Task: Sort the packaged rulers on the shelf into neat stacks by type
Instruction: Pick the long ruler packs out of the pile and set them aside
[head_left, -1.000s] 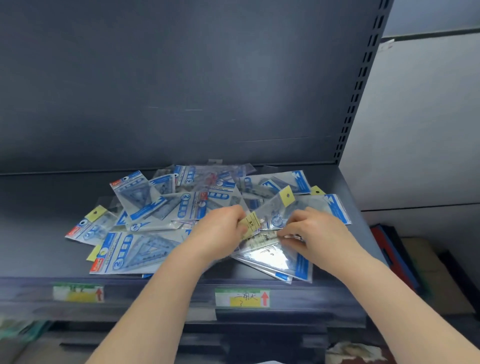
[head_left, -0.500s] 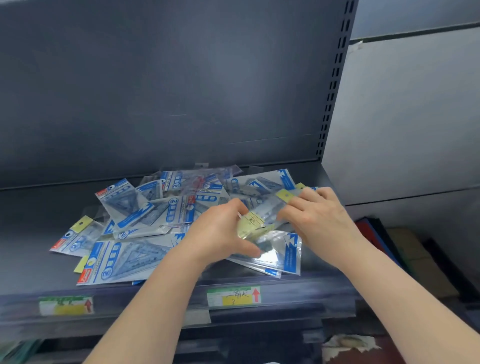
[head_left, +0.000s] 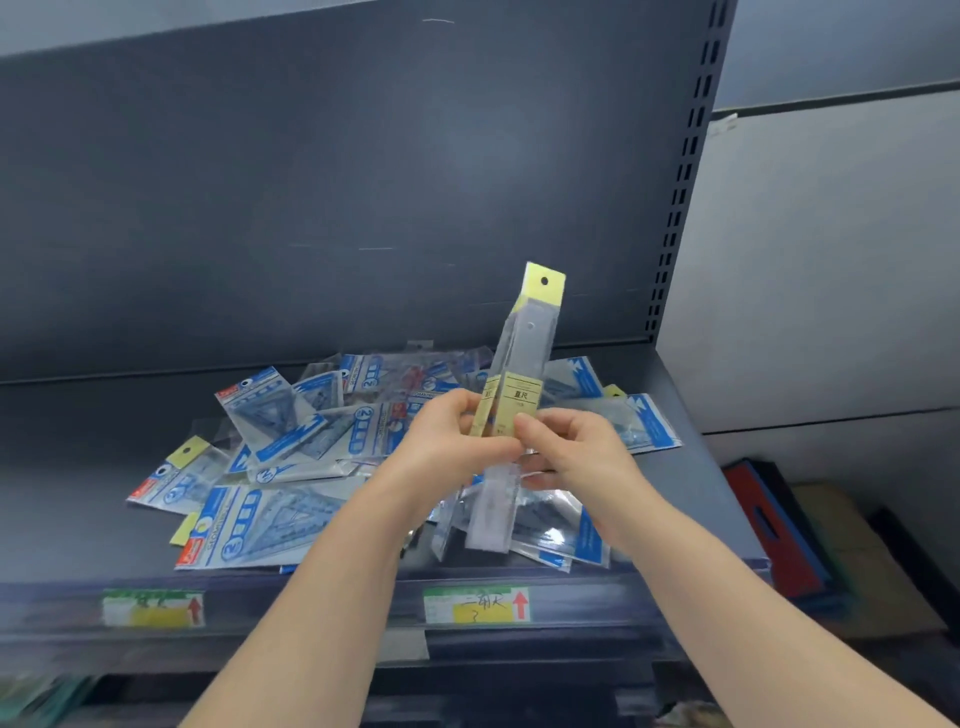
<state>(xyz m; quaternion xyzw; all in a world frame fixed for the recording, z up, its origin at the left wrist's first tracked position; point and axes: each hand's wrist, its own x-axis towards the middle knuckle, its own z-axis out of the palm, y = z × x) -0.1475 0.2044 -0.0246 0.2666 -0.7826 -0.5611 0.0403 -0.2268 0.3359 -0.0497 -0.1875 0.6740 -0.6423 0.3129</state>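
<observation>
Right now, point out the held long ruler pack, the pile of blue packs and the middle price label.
long ruler pack (head_left: 523, 353), head view, clear sleeve above its yellow label.
pile of blue packs (head_left: 311, 436), head view, a blue-striped pack.
price label (head_left: 475, 613), head view, yellow patch.

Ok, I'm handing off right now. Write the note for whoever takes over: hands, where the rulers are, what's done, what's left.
Hands: left grip and right grip both pinch the yellow-labelled straight ruler packs, held upright over the pile; there seem to be two packs.
Pile: blue-labelled set-square packs lie jumbled across the shelf, with a few yellow tags among them.
Done: no neat stack visible yet.
Left: set the held packs down as their own stack, then sort the pile by type.
</observation>
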